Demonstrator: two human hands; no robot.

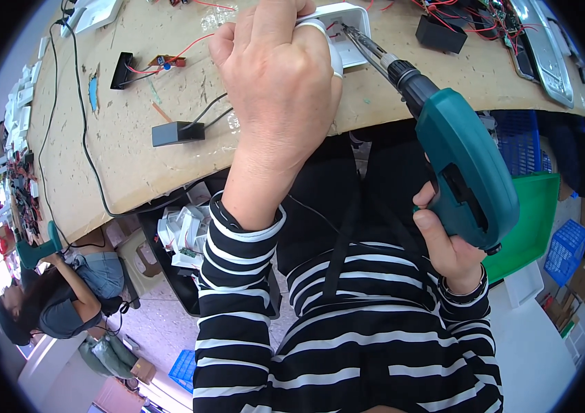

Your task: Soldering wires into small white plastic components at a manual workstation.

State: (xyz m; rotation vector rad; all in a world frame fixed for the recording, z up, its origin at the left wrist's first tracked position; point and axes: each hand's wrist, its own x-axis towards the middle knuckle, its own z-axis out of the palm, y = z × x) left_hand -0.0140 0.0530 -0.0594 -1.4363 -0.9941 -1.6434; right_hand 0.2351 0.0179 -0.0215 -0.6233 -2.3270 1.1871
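A teal soldering gun [468, 165] is in my right hand [447, 248], which grips its handle with a thumb near the trigger. Its slim metal tip points up and left into an open white plastic housing [356, 56] at the table's near edge. My left hand [280, 76] is closed at the housing's left side and steadies it. The fingertips are hidden behind the back of that hand, and a rounded white piece shows beside its knuckles. Inside the housing, short red wire and small metal parts lie by the tip.
On the table [127, 131] lie a black box [178, 133] with dark leads, a black piece [121, 71] wired to a small board, and a black cable. Circuit boards and red wires crowd the far right. A co-worker [72, 296] holds a green tool at left. A green bin [528, 220] stands at right.
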